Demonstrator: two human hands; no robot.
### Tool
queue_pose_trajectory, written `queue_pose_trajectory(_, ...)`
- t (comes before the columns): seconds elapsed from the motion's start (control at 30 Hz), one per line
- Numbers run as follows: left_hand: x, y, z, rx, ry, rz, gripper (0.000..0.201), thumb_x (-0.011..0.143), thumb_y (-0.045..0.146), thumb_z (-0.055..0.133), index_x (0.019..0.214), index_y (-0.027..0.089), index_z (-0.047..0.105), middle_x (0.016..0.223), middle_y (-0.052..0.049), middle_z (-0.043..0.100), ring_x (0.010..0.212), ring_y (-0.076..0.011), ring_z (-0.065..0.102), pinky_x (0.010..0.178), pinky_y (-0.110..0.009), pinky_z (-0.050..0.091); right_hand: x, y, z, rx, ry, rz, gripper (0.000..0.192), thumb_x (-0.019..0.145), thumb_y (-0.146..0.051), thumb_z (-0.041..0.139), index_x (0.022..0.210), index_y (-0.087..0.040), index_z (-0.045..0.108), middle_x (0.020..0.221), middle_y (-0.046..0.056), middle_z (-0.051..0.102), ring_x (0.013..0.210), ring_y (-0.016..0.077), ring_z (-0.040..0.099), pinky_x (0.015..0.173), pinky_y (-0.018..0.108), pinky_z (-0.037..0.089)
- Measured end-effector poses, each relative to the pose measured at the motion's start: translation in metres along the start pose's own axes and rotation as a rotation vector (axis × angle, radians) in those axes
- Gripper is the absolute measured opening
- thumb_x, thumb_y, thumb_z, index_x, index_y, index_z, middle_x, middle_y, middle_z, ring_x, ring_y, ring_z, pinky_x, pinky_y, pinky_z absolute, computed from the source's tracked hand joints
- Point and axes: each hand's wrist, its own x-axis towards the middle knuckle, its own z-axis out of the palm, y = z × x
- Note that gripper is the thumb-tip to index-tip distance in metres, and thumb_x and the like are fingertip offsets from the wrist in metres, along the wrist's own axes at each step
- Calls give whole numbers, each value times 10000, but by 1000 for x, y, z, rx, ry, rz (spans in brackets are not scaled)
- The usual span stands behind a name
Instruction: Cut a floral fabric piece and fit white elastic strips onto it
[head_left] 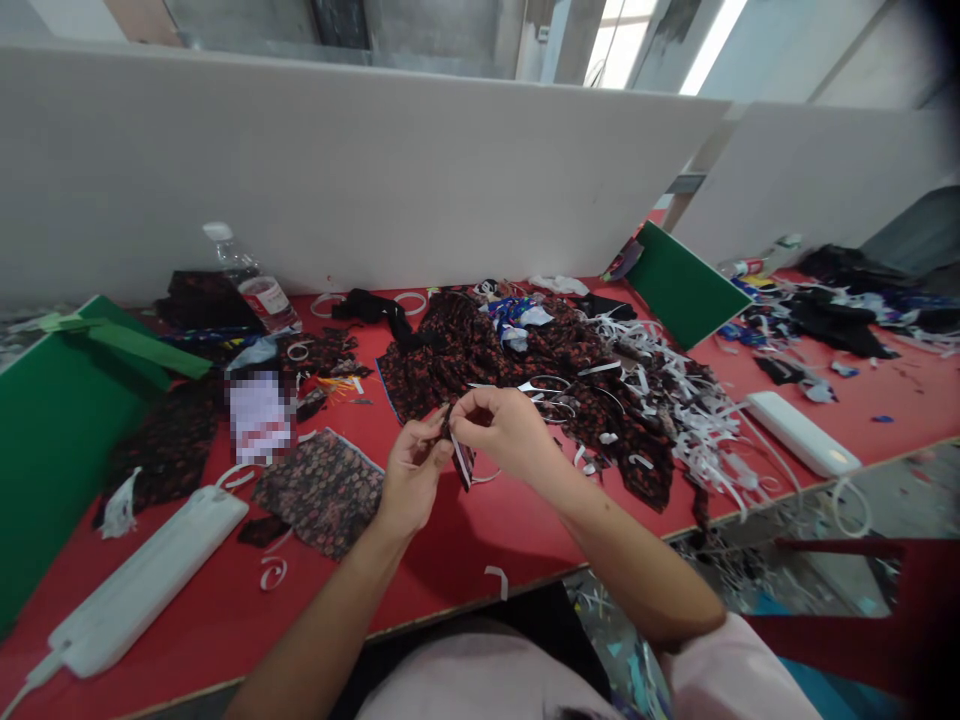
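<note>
Head cam: my left hand [411, 470] and right hand [501, 428] are both pinched together on a small dark floral scrap [460, 458], held up just above the red table [465, 540], front middle. Behind them sits a big fabric pile [525, 370] mixed with white strips [697, 420]. A flat floral piece [322, 490] lies just left of my left hand. Bottle [251, 280] at the back left, white box [142, 580] near the left edge.
</note>
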Motion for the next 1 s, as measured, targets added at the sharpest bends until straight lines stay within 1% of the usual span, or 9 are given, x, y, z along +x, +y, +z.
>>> queue_pose_trajectory(0.2,0,-1,-1,5,-9,-9,164,691,235,709,778,242,570,974,38,677,973,-117,606,899,-278,444,-2,0,-3,52,-46,39,144,745,-203,520,721,-127,640,593,-14,588,516,67,482,478,161,345)
queue_pose_trajectory(0.4,0,-5,-4,56,-9,24,152,700,230,702,782,226,574,1118,4,649,1115,-151,551,988,-341,386,-3,0,-3,68,-25,47,135,740,-195,520,689,-130,628,575,-22,571,507,63,464,472,160,336)
queue_pose_trajectory(0.53,0,-7,-5,78,-23,47,141,709,229,695,792,230,580,1151,-2,640,1141,-159,537,1011,-362,364,-3,2,-2,60,-24,38,125,733,-184,516,677,-132,615,573,-27,560,513,62,456,482,161,334)
queue_pose_trajectory(0.67,0,-6,-5,79,-33,37,140,713,233,691,795,227,578,1175,-11,629,1149,-175,532,1020,-390,361,-3,3,-1,42,-4,18,117,727,-174,514,661,-130,600,563,-38,526,514,56,422,473,158,310)
queue_pose_trajectory(0.87,0,-3,-3,52,-29,23,149,703,247,701,789,233,581,1105,6,661,1107,-152,561,996,-338,387,-4,3,0,56,1,18,128,739,-173,505,674,-131,608,571,-37,546,519,58,438,474,155,320)
queue_pose_trajectory(1.0,1,-4,-5,46,-18,30,130,721,229,684,797,239,578,1144,14,641,1134,-146,540,996,-332,387,-6,2,1,61,21,-8,148,761,-207,522,710,-135,641,605,-25,595,538,64,477,506,161,351)
